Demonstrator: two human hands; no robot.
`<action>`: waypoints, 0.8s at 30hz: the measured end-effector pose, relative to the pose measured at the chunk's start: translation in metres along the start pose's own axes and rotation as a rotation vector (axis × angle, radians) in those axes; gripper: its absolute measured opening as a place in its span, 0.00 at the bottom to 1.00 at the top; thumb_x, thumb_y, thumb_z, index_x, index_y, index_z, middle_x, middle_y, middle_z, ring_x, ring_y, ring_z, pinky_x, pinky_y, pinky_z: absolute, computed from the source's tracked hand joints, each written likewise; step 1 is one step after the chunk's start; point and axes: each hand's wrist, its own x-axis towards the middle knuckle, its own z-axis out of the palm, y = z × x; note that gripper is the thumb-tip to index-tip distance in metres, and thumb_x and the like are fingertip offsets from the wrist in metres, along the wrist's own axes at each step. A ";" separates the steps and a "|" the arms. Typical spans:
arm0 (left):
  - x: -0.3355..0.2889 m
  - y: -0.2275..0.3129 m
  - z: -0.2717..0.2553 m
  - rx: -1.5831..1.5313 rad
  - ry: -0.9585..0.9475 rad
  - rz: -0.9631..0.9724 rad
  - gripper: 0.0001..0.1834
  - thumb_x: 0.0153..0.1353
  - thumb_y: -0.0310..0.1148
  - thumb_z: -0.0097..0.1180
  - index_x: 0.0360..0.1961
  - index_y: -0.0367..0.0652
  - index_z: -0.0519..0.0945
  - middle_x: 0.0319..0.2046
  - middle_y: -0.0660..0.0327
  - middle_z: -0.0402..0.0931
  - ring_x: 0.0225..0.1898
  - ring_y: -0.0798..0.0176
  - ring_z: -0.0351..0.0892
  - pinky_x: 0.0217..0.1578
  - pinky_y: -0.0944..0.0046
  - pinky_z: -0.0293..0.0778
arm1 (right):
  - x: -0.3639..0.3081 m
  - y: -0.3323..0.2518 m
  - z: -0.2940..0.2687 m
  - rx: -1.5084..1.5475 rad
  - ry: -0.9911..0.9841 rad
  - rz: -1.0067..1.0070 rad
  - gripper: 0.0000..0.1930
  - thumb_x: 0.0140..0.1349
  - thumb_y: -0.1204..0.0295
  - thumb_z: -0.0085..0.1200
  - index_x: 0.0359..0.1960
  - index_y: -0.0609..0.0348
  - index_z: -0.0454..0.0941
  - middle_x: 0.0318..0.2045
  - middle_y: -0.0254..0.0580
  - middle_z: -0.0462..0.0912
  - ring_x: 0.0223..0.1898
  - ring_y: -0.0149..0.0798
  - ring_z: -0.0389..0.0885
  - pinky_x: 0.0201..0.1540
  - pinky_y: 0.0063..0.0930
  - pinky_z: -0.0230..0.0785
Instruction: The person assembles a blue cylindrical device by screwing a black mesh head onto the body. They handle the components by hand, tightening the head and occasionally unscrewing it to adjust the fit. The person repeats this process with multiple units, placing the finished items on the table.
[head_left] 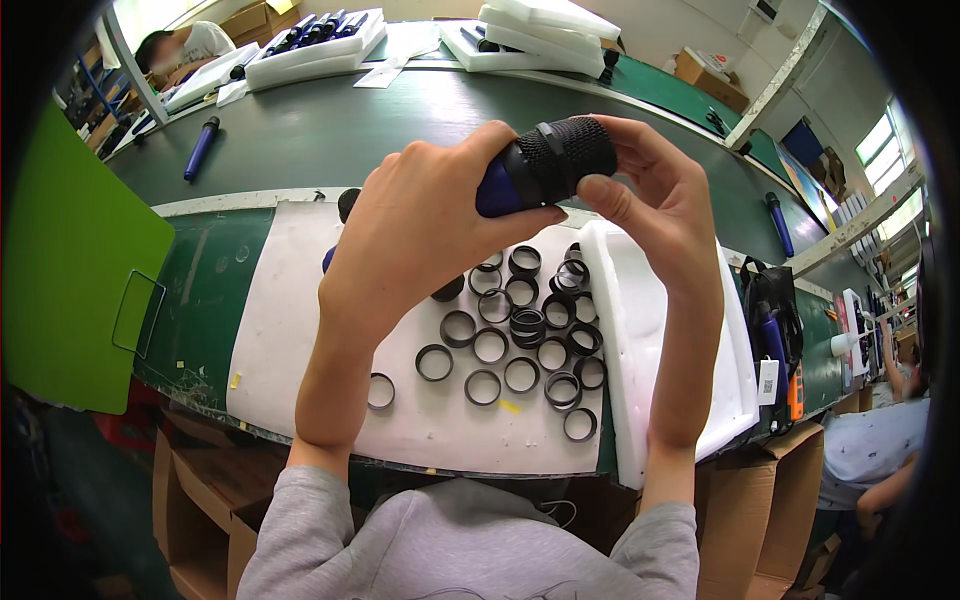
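A microphone with a blue body and a black mesh head (570, 155) is raised above the bench, tilted with its head to the right. My left hand (430, 205) is wrapped round the blue body. At the mesh head, my right hand (655, 190) has its thumb and fingers curled round the end, gripping it. A dark band circles the head. Below lie several loose black rings (490, 345) on white paper (290, 330), some stacked or overlapping. Another dark microphone head (349, 204) and a bit of blue show partly hidden behind my left forearm.
A white foam tray (625, 400) stands right of the rings. Beyond is a dark green conveyor belt (330, 130) carrying a blue microphone (202, 150); foam trays (320, 52) line its far side. A green panel (80, 270) stands left, cardboard boxes (755, 500) below. Other people work nearby.
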 end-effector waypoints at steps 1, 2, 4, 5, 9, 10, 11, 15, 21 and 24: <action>0.000 0.000 0.000 -0.010 -0.002 0.000 0.24 0.53 0.44 0.77 0.43 0.40 0.81 0.23 0.53 0.83 0.24 0.56 0.86 0.27 0.60 0.78 | 0.000 0.000 0.000 0.010 0.002 0.008 0.31 0.57 0.60 0.75 0.57 0.68 0.80 0.44 0.43 0.88 0.47 0.33 0.83 0.56 0.30 0.72; 0.000 -0.001 0.000 -0.018 -0.004 0.000 0.24 0.53 0.44 0.77 0.43 0.39 0.81 0.23 0.53 0.83 0.24 0.57 0.86 0.27 0.60 0.78 | 0.000 -0.001 0.000 0.018 0.003 0.009 0.31 0.58 0.60 0.75 0.57 0.68 0.79 0.44 0.43 0.88 0.47 0.33 0.83 0.56 0.30 0.72; -0.001 0.000 0.000 -0.017 0.008 -0.002 0.25 0.53 0.44 0.77 0.43 0.39 0.82 0.23 0.54 0.83 0.24 0.57 0.86 0.27 0.61 0.77 | 0.000 -0.002 0.002 0.033 0.005 0.009 0.31 0.58 0.61 0.75 0.58 0.68 0.79 0.45 0.43 0.88 0.47 0.33 0.84 0.56 0.30 0.72; -0.001 0.000 0.001 -0.021 0.011 -0.004 0.25 0.52 0.44 0.77 0.44 0.39 0.82 0.23 0.54 0.83 0.23 0.58 0.86 0.27 0.61 0.77 | 0.000 -0.001 0.001 0.028 0.006 0.005 0.31 0.58 0.61 0.75 0.57 0.68 0.79 0.44 0.43 0.88 0.47 0.33 0.84 0.55 0.30 0.72; 0.000 0.001 0.001 0.018 0.009 -0.011 0.25 0.52 0.45 0.77 0.44 0.40 0.82 0.23 0.54 0.83 0.24 0.56 0.86 0.27 0.60 0.77 | -0.001 0.000 0.002 -0.030 0.017 0.022 0.29 0.58 0.60 0.74 0.55 0.68 0.81 0.42 0.43 0.89 0.46 0.33 0.84 0.54 0.30 0.73; 0.000 0.001 0.001 0.033 0.008 -0.014 0.25 0.52 0.45 0.77 0.44 0.40 0.81 0.23 0.54 0.83 0.24 0.55 0.87 0.27 0.60 0.78 | -0.001 0.000 0.003 -0.054 0.022 0.035 0.29 0.58 0.59 0.74 0.54 0.68 0.81 0.41 0.43 0.89 0.45 0.33 0.84 0.53 0.30 0.73; 0.000 0.001 0.001 0.051 0.008 -0.018 0.25 0.53 0.46 0.77 0.44 0.41 0.81 0.23 0.54 0.83 0.25 0.55 0.87 0.28 0.59 0.78 | -0.001 -0.001 0.003 -0.066 0.022 0.043 0.29 0.58 0.57 0.74 0.53 0.67 0.82 0.40 0.43 0.89 0.44 0.33 0.85 0.52 0.30 0.73; 0.000 0.000 0.006 0.054 -0.003 -0.022 0.25 0.53 0.47 0.76 0.44 0.42 0.81 0.24 0.54 0.84 0.26 0.52 0.87 0.29 0.58 0.78 | -0.001 -0.005 -0.002 -0.155 0.022 0.079 0.30 0.56 0.50 0.74 0.48 0.65 0.85 0.36 0.42 0.89 0.41 0.33 0.85 0.48 0.30 0.75; -0.001 0.004 0.007 0.081 -0.015 -0.027 0.26 0.52 0.49 0.76 0.43 0.44 0.81 0.24 0.55 0.84 0.27 0.52 0.87 0.31 0.56 0.79 | 0.000 -0.007 -0.005 -0.223 0.022 0.144 0.32 0.53 0.42 0.73 0.39 0.63 0.86 0.31 0.38 0.87 0.36 0.31 0.83 0.42 0.27 0.75; -0.002 0.003 0.007 0.078 -0.017 -0.022 0.26 0.52 0.49 0.76 0.43 0.44 0.81 0.24 0.55 0.84 0.27 0.52 0.87 0.31 0.56 0.79 | 0.000 -0.012 -0.004 -0.244 0.021 0.168 0.32 0.54 0.41 0.72 0.35 0.63 0.84 0.29 0.38 0.86 0.35 0.31 0.83 0.41 0.27 0.74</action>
